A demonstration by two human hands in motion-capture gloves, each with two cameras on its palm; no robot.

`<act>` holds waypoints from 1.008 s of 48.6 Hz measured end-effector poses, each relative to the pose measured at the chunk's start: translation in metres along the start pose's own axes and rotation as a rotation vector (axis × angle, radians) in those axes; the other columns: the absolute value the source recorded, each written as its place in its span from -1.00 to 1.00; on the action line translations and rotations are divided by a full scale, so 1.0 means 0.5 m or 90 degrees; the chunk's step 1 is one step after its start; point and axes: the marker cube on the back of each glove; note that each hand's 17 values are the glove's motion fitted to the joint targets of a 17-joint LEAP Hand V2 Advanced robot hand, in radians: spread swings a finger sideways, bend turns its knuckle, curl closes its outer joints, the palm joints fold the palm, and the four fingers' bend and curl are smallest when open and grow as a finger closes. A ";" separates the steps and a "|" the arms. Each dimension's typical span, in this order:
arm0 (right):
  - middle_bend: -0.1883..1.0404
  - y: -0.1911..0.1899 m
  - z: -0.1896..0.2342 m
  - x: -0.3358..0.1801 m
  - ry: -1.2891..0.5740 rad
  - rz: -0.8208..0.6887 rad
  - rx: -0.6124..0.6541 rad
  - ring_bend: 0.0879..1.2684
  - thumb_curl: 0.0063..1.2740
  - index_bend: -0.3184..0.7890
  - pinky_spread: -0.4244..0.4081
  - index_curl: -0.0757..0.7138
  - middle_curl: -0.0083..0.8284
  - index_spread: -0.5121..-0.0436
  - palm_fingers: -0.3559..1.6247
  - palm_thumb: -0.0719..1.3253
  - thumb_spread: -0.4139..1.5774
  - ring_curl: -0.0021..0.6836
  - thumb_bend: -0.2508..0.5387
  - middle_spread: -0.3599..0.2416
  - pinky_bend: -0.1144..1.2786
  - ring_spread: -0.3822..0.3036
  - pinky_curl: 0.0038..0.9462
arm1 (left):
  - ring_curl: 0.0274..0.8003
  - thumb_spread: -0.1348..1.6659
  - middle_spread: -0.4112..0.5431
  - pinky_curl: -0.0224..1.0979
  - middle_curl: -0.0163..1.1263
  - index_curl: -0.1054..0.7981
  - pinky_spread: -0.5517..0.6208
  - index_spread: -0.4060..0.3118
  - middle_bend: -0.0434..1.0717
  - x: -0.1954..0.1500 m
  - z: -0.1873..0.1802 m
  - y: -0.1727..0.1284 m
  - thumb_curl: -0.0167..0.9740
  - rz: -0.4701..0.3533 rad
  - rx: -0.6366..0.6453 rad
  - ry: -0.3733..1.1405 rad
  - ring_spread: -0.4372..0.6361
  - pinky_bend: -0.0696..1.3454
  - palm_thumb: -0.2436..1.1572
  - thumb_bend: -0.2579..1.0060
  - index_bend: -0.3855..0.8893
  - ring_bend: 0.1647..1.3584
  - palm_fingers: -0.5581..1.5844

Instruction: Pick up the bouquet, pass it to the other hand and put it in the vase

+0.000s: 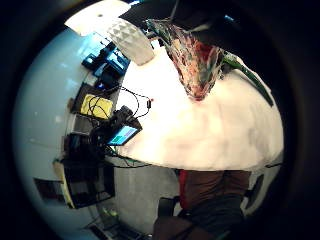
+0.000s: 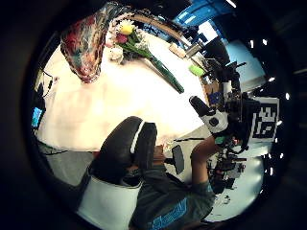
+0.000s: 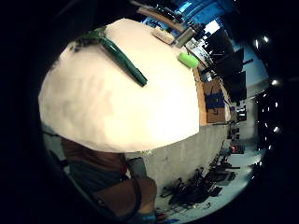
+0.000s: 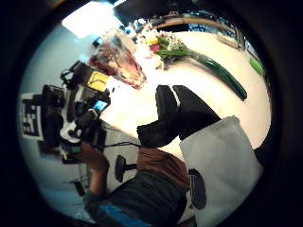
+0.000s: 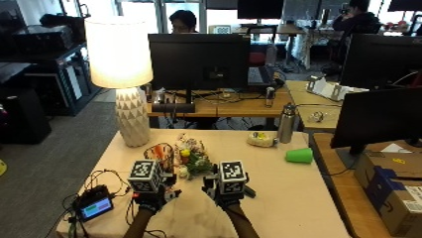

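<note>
Green-wrapped stems mark the bouquet [image 4: 189, 54], which lies flat on the desk [image 5: 290, 198], so nothing of the task looks done yet: no hand has it, no pass has been made, and the vase holds no flowers.

Taking the vase [image 2: 86, 43] as the landmark: it is a tall vessel with a mottled red and multicoloured pattern, standing upright on the pale desk top. The bouquet's blooms, a yellow one and some white ones among them, lie just beside the vase, perhaps touching it, and the stems in their dark green sleeve stretch away from it across the desk. In the outside view the flower heads [image 5: 191, 158] show beside the vase, on its side away from the white lamp base [image 5: 133, 116].

Both gloved hands are on the person's side of the vase, above the desk. The left hand [image 5: 153, 196] is nearer the vase; the right hand [image 5: 226, 193] is farther from it, near the bouquet's stem end. Neither holds anything. The left fingers [image 4: 168, 111] seem to hang loosely curled, and the right fingers [image 2: 127, 143] look much the same, gently bent and together.

All three steps remain, I judge: lifting the bouquet, passing it across, and setting its stems down into the vase's mouth.
</note>
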 end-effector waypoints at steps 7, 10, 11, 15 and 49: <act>-0.28 -0.010 0.003 -0.008 -0.012 -0.009 0.019 -0.68 -0.79 -0.17 0.64 -0.53 -0.67 -0.03 -0.31 -0.29 0.20 -0.68 0.24 0.35 -0.19 0.54 -0.63 | -0.63 -0.09 -0.04 -0.69 -0.73 -0.56 0.54 -0.09 -0.57 -0.004 0.001 -0.007 -0.76 0.003 0.011 0.004 0.22 -0.38 -0.39 -0.51 -0.19 -0.42 -0.13; -0.28 -0.007 0.000 -0.010 -0.012 -0.009 0.019 -0.67 -0.76 -0.17 0.70 -0.48 -0.61 -0.15 -0.33 -0.27 0.31 -0.63 0.21 0.36 -0.18 0.59 -0.58 | -0.58 0.00 -0.04 -0.65 -0.68 -0.51 0.60 -0.11 -0.57 -0.005 0.003 -0.008 -0.72 0.003 0.006 0.007 0.27 -0.37 -0.38 -0.53 -0.18 -0.40 -0.14; -0.28 -0.008 0.000 -0.010 -0.010 -0.009 0.020 -0.66 -0.75 -0.17 0.72 -0.47 -0.59 -0.18 -0.33 -0.27 0.34 -0.61 0.20 0.36 -0.17 0.61 -0.56 | -0.57 0.03 -0.03 -0.64 -0.67 -0.50 0.62 -0.12 -0.57 -0.006 0.004 -0.010 -0.71 0.004 0.006 0.007 0.28 -0.37 -0.38 -0.54 -0.18 -0.39 -0.14; -0.28 -0.010 0.002 -0.011 -0.006 -0.014 0.025 -0.65 -0.71 -0.17 0.78 -0.42 -0.53 -0.26 -0.35 -0.25 0.42 -0.57 0.14 0.38 -0.18 0.65 -0.52 | -0.54 0.10 -0.03 -0.60 -0.63 -0.44 0.67 -0.13 -0.57 -0.011 0.012 -0.023 -0.66 0.012 0.017 0.010 0.32 -0.37 -0.38 -0.58 -0.17 -0.39 -0.16; -0.32 -0.002 0.006 -0.004 -0.006 -0.028 0.006 -0.62 -0.53 -0.19 0.86 -0.24 -0.24 -0.35 -0.40 -0.15 0.59 -0.34 -0.35 0.39 -0.14 0.73 -0.34 | -0.40 0.23 0.01 -0.44 -0.44 -0.22 0.75 -0.15 -0.58 0.010 -0.016 -0.008 -0.45 0.022 0.023 0.021 0.40 -0.37 -0.39 -0.64 -0.18 -0.34 -0.20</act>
